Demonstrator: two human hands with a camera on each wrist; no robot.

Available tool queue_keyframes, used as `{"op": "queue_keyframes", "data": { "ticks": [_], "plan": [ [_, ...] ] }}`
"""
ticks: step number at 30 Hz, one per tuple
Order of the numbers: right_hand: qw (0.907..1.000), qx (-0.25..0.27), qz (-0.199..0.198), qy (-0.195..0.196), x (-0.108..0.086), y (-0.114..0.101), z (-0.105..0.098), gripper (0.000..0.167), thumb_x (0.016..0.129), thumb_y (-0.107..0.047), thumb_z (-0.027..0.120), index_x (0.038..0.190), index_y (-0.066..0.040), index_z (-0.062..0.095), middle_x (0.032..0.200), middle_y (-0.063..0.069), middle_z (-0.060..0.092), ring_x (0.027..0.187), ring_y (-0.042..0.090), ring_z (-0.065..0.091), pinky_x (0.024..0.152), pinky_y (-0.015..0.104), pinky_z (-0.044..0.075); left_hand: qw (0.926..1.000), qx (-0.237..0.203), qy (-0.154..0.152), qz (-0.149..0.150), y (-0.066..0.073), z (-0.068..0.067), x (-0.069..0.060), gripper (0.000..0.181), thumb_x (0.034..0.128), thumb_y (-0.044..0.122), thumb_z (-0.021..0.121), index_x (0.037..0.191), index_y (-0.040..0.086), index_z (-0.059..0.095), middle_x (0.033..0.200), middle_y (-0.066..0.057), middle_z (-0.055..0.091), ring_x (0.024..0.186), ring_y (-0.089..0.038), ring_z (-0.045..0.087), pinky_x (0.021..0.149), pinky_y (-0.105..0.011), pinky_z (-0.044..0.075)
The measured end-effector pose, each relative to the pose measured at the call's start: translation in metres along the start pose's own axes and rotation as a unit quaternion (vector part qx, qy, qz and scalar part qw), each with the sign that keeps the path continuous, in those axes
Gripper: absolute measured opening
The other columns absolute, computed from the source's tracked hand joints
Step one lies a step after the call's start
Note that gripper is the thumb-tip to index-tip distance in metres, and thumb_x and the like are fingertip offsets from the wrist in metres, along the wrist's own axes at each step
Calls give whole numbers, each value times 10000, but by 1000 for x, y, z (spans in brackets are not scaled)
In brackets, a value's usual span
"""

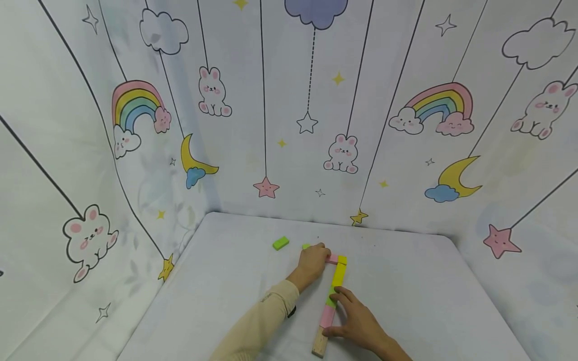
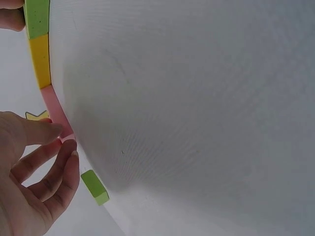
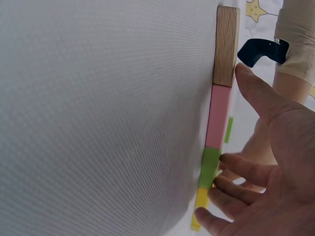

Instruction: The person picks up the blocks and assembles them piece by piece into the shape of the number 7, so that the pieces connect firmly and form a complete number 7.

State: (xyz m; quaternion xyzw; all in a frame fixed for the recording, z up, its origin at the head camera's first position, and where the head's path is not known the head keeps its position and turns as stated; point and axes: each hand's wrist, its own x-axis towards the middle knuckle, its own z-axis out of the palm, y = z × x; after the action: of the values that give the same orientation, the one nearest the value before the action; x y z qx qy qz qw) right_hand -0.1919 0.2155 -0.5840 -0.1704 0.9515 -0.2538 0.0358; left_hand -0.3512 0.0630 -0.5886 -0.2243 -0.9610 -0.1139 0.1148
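Observation:
My left hand [image 1: 313, 261] pinches a pink block [image 2: 58, 110] between thumb and fingers; this block meets a small yellow block [image 1: 342, 260] at the far corner of a row. From that corner the row runs toward me: a yellow block [image 1: 338, 276], a green block [image 3: 211, 167], a pink block [image 3: 219, 115] and a plain wooden block [image 3: 226, 46]. Beside the row on its right is my right hand [image 1: 361, 321], fingertips against the green and yellow part, thumb by the wooden block. A green block [image 1: 306, 246] is partly hidden behind my left hand.
A loose green block [image 1: 281, 243] lies on the white table [image 1: 406, 281], left of the far end of the row. White cloth walls [image 1: 244, 125] with printed rabbits, stars and rainbows rise behind the table and at both sides.

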Motion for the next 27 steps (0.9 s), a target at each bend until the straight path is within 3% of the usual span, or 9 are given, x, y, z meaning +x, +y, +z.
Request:
{"op": "queue_keyframes", "data": {
  "ticks": [14, 27],
  "plan": [
    [10000, 59, 6, 23, -1, 1, 1, 962, 662, -708, 856, 1378, -118, 602, 1560, 142, 457, 1320, 373, 564, 1007, 574, 502, 10000, 69, 47, -20, -1, 4, 1, 208, 938, 81, 726, 1059, 226, 814, 942, 41, 682, 827, -147, 706, 692, -331, 589],
    [9999, 86, -35, 58, -1, 2, 0, 960, 666, -697, 862, 1379, -109, 600, 1560, 152, 456, 1329, 385, 557, 1011, 579, 497, 9992, 1, -194, -339, -2, 5, 5, 230, 937, 124, 736, 1103, 264, 814, 1019, 45, 678, 843, -138, 698, 731, -343, 600]
  ]
}}
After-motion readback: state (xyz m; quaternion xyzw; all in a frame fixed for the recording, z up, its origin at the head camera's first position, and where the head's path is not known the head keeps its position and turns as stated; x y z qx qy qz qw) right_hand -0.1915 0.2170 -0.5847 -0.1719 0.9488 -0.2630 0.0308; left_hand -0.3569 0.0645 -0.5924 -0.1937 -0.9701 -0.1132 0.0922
